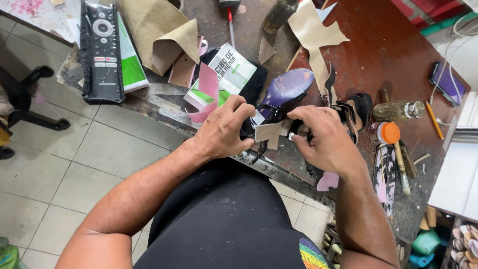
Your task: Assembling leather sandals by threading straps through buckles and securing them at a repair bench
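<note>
Two hands are kept close together at the bench edge [279, 172], over a black strappy shoe [271, 114] with a purple insole [291, 84]. The shoe is gripped by the left hand [224, 129], fingers curled over its near end. A tan strip [271, 132] is pinched by the right hand [323, 139] between thumb and fingers, against the shoe's straps.

Risks, as judged: the strip could be pulled askew if the left grip slackens, since the shoe overhangs the edge and little support is given from below. A slip would drop it to the tiled floor [74, 164].

Room is tight. A second black shoe [358, 107] lies just right of the right hand; an orange-capped jar [387, 133] and a brush [402, 169] are near the wrist. A glass bottle [398, 110] lies beyond. A pink strip [209, 92] and a green-white booklet [231, 69] crowd the left hand. Open space is left only toward the body, off the bench.
</note>
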